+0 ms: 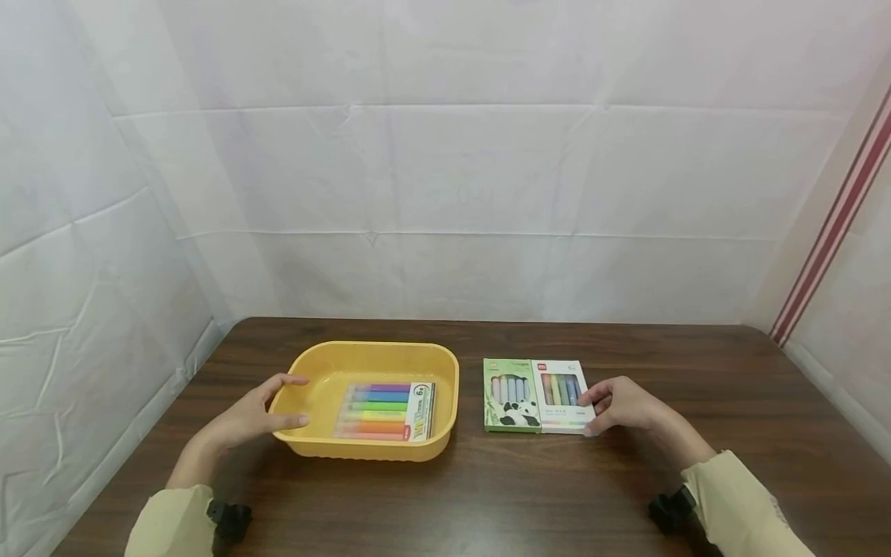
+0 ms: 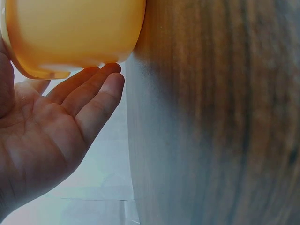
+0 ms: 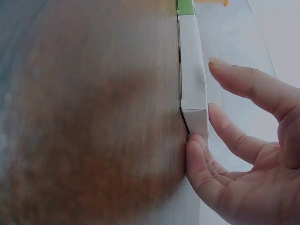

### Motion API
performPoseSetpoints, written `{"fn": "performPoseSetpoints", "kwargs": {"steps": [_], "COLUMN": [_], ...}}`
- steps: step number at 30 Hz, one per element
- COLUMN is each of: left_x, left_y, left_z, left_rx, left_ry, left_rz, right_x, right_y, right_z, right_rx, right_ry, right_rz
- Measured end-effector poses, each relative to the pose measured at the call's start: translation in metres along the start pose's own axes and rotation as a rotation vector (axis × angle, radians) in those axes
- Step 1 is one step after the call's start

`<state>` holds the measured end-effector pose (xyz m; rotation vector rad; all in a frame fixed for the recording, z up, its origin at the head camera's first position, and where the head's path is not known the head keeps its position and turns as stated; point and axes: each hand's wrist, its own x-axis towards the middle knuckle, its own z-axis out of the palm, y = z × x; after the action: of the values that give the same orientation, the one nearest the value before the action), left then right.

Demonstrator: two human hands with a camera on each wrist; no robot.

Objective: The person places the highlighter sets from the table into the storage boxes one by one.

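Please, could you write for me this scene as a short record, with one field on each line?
Surface: dark brown wooden table
Background: creased white sheeting
Container: yellow basket, on the table's left part
Inside container: one flat pack of coloured pens, white label at its right end
Outside container: green box with panda picture; white box directly to its right, both lying flat
Left hand: holds the basket's left rim
Right hand: fingertips touch the white box's right end
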<state>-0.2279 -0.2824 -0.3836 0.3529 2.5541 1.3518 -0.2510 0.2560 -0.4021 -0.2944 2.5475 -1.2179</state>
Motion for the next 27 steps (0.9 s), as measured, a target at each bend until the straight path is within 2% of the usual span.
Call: {"fn": "performPoseSetpoints", "kwargs": {"steps": [11,22,27], "left_x": [-0.0008,-0.0013,-0.0010], "left_y": [0.0012,0.0039,0.0034], "left_z": [0.0000,-0.0001,0.0001], "left_rx": [0.007,-0.008,-0.014], "left_ry": [-0.001,0.005,0.006], "left_rz": [-0.014,-0.017,-0.020], "right_x": [0.0017,0.0023,0.0014], "right_y": [-0.0014,-0.0012,-0.0034], "right_z": [0.0016,0.0008,0.0024], "right_rx": [-0.062,-0.132,-0.149], "right_ry": [0.024,0.009,0.030], "right_rz": [0.005,-0.070,-0.043]}}
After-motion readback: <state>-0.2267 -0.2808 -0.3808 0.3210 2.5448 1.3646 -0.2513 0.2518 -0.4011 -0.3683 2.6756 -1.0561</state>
